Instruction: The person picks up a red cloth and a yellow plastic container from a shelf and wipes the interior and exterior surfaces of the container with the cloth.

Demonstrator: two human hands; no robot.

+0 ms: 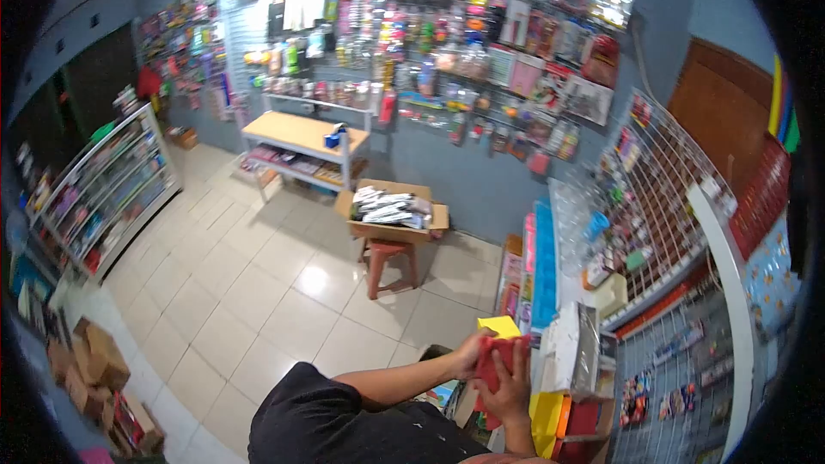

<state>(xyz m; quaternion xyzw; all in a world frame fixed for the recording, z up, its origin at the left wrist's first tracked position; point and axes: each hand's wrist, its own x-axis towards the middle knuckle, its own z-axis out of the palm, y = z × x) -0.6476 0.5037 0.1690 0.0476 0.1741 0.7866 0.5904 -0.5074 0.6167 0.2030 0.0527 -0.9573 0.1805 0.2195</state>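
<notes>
Lowest in the view, a black sleeve (326, 417) covers the person's left shoulder, and the bare forearm runs from it toward the right. Both hands meet on a red packet (494, 359) held low and right of centre: the left hand (469, 352) grips its left edge with fingers curled round it, and the right hand (514, 387) closes on it from below and the right, fingers wrapped over the front. The packet sits just in front of a stack of coloured items, with a yellow block (500, 326) touching or just behind its top edge; which of the two cannot be told. Just beside the hands on the right stands a white box (569, 345) on the display edge, and a wire grid rack (666, 189) hung with small packaged goods rises behind it.

Down in the left corner lie several cardboard boxes (94, 361) on the tiled floor (249, 292). Further out, near the middle of the room, a red plastic stool (388, 265) carries an open carton (391, 210) filled with flat white packs. A glass display case (103, 189) lines the left wall. Beyond the stool a wooden-topped table (302, 133) stands against the far wall, and the blue wall (481, 60) above it is crowded with hanging stationery and toys
</notes>
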